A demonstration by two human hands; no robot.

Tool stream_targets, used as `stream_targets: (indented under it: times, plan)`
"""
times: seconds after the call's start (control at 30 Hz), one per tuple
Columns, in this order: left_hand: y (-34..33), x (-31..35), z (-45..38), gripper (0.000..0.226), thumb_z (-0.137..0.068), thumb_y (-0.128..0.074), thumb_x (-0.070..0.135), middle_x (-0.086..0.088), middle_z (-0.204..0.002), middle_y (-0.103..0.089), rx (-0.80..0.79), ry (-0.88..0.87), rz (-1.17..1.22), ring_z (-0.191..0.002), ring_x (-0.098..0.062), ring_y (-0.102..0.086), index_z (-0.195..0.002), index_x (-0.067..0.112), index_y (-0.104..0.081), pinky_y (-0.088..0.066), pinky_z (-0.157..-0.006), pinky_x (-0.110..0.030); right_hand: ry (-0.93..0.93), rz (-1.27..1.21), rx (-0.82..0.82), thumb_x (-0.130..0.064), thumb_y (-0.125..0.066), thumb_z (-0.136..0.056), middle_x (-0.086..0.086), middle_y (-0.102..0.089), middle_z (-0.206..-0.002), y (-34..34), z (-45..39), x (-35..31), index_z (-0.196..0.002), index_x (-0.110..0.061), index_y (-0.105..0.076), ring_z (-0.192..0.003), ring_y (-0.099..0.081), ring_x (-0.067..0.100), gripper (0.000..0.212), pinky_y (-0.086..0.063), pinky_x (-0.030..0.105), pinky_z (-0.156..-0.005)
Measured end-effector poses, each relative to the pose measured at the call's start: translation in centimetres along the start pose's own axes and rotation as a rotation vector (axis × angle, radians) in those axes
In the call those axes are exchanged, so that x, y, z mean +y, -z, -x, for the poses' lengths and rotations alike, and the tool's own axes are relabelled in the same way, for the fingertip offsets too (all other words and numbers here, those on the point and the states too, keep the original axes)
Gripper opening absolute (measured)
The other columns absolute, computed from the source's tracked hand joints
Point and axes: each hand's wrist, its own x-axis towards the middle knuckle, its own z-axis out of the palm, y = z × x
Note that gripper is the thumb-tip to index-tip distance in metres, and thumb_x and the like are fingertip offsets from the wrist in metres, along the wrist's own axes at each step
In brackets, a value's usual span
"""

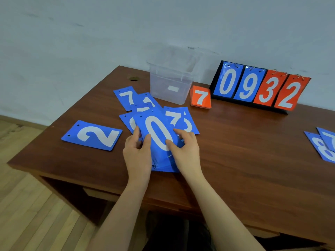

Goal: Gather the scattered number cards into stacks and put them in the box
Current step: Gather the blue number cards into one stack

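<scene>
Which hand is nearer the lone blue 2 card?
Left. The left hand sits just right of the blue 2 card; the right hand lies farther right, across the held stack.

Table count: 1 clear plastic box [171, 82]. 1 scoreboard stand [261, 86] showing 4 flip digits, 2 blue and 2 orange. 1 orange card stack [200, 97], top card 7. Loose blue cards: at least 8 visible, overlaps hide exact total. 2 hands.
</scene>
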Motion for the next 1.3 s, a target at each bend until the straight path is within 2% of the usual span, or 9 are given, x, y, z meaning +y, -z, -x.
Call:
stream_targets:
  times: [0.13, 0.23, 0.37, 0.47, 0.57, 0.73, 0.87, 1.07, 1.3]
  plan:
    - [0.6, -0.2, -0.9, 0.050, -0.090, -0.059, 0.016, 0.002, -0.126, -0.053, 0.023, -0.017, -0.015, -0.091, 0.005, -0.053, -0.137, 0.019, -0.043, -0.047, -0.078, -0.014, 0.008, -0.013, -0.020, -0.038, -0.060, -0.088, -0.006, -0.054, -0.118, 0.1, -2.0, 0.4, -0.122, -0.022, -0.060, -0.113, -0.050, 0.012, 0.037, -0.034, 0.045, -0.106]
    - [1.3, -0.1, -1.6, 0.046, -0.090, -0.058, 0.016, 0.005, -0.119, -0.056, 0.071, -0.003, -0.023, -0.105, -0.006, -0.054, -0.134, 0.022, -0.047, -0.051, -0.091, -0.032, 0.035, 0.324, -0.149, -0.043, -0.037, -0.098, -0.008, -0.034, -0.151, 1.1, -4.0, 1.4, -0.140, -0.030, -0.042, -0.140, -0.026, 0.010, 0.043, -0.010, 0.040, -0.115]
    - [1.6, 0.1, -1.8, 0.045, -0.090, -0.057, 0.015, 0.007, -0.112, -0.054, 0.076, 0.006, -0.032, -0.095, -0.003, -0.054, -0.133, 0.022, -0.048, -0.051, -0.087, -0.030, 0.100, 0.639, -0.347, -0.045, -0.022, -0.101, -0.009, -0.024, -0.155, 2.0, -4.4, 2.6, -0.143, -0.035, -0.036, -0.144, -0.013, 0.008, 0.045, 0.002, 0.043, -0.114]
    - [1.1, 0.2, -1.4, 0.046, -0.090, -0.058, 0.015, 0.010, -0.111, -0.055, 0.056, 0.029, -0.016, -0.099, -0.004, -0.054, -0.134, 0.020, -0.047, -0.052, -0.086, -0.027, 0.133, 0.648, -0.263, -0.040, -0.026, -0.101, -0.008, -0.043, -0.144, 3.0, -3.7, 2.5, -0.131, -0.031, -0.051, -0.137, -0.029, 0.005, 0.040, 0.002, 0.039, -0.114]
    - [0.5, 0.2, -0.8, 0.048, -0.089, -0.059, 0.013, 0.022, -0.095, -0.049, 0.027, 0.035, -0.025, -0.083, 0.003, -0.052, -0.135, 0.018, -0.046, -0.043, -0.069, -0.011, 0.171, 0.640, -0.137, -0.035, -0.034, -0.100, -0.011, -0.058, -0.122, 4.4, -2.0, 3.2, -0.112, -0.026, -0.062, -0.119, -0.047, 0.004, 0.032, 0.000, 0.032, -0.111]
    - [-0.4, 0.4, 0.6, 0.048, -0.089, -0.058, 0.012, 0.010, -0.116, -0.050, -0.035, 0.028, -0.045, -0.100, -0.001, -0.048, -0.136, 0.015, -0.045, -0.044, -0.075, -0.013, 0.144, 0.637, 0.020, -0.037, -0.048, -0.095, -0.009, -0.064, -0.098, 6.9, 0.6, 5.5, -0.090, -0.022, -0.061, -0.092, -0.059, 0.009, 0.021, 0.000, 0.025, -0.108]
    - [-1.1, 0.4, 1.7, 0.048, -0.089, -0.059, 0.011, 0.000, -0.128, -0.053, -0.065, 0.028, -0.017, -0.103, -0.003, -0.051, -0.135, 0.014, -0.046, -0.052, -0.084, -0.025, 0.078, 0.607, 0.093, -0.041, -0.060, -0.086, -0.010, -0.058, -0.108, 7.4, 1.0, 6.1, -0.097, -0.023, -0.059, -0.106, -0.052, 0.012, 0.021, -0.009, 0.030, -0.103]
    - [-1.5, 1.0, 1.9, 0.048, -0.089, -0.059, 0.012, -0.002, -0.131, -0.052, -0.063, 0.006, -0.014, -0.110, -0.008, -0.052, -0.136, 0.013, -0.045, -0.051, -0.093, -0.039, -0.233, 0.617, 0.172, -0.067, -0.063, -0.071, 0.005, -0.041, -0.130, 6.1, 0.1, 5.2, -0.124, -0.013, -0.051, -0.122, -0.035, 0.027, 0.076, -0.021, 0.042, -0.104]
    - [-1.2, 1.2, 1.7, 0.050, -0.090, -0.058, 0.014, -0.003, -0.128, -0.052, -0.054, -0.036, -0.066, -0.094, -0.002, -0.050, -0.137, 0.014, -0.043, -0.053, -0.088, -0.034, -0.332, 0.459, 0.132, -0.050, -0.078, -0.067, 0.005, -0.039, -0.130, 6.1, -0.8, 4.1, -0.122, -0.013, -0.043, -0.126, -0.033, 0.026, 0.076, -0.021, 0.040, -0.106]
